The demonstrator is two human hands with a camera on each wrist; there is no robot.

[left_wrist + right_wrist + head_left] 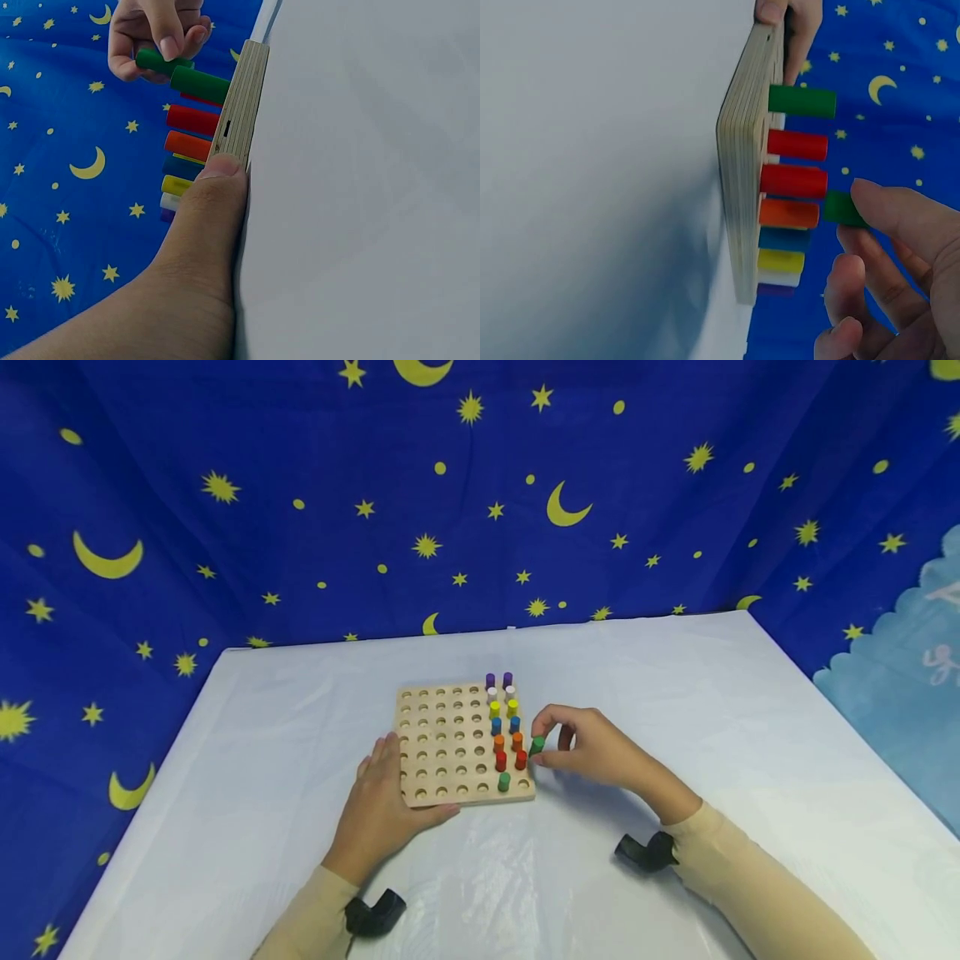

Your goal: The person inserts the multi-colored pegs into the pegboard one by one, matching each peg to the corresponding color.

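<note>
A wooden pegboard (441, 755) lies flat on the table, its two right-hand columns holding coloured pegs. From the far end, their rows run purple, white, yellow, blue, orange and red. One green peg (504, 782) stands in the nearest row, left of a bare corner hole (523, 784). Thumb and fingers of my right hand (592, 747) pinch another green peg (844, 209), held just off the board's right side beside the red and orange pegs. My left hand (378, 802) rests at the near left corner, its extended thumb (214, 199) against the near edge and its fingers along the left edge.
White sheeting covers the table (645, 668). Behind it hangs a blue curtain (495, 460) with yellow stars and moons. Black wrist-worn pieces sit at the left cuff (375, 913) and right cuff (647, 852). The board's left columns are rows of open holes.
</note>
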